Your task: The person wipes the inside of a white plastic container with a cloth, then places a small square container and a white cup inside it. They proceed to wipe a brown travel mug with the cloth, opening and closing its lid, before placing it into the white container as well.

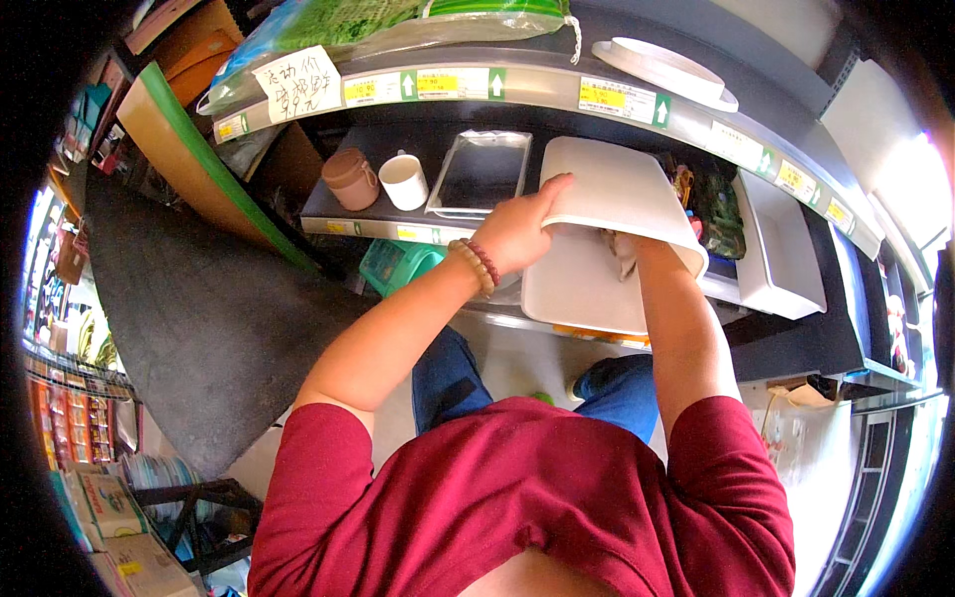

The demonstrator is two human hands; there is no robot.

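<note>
A white plastic bin (612, 179) is tipped with its opening facing me, over the edge of the lower shelf. My left hand (518, 227) grips its left rim, thumb on the outer face and fingers underneath. Inside the opening, my right hand (643, 245) is partly hidden by the upper wall. A crumpled whitish cloth (622, 257) shows at its fingers, above the bin's lower wall.
Left on the shelf are a brown lidded cup (349, 179), a white mug (404, 182) and a clear-rimmed tray (481, 175). Another white bin (783, 246) stands right. A teal container (399, 265) sits below. Overhead runs a shelf edge with price labels (455, 83); a dark panel (201, 321) stands left.
</note>
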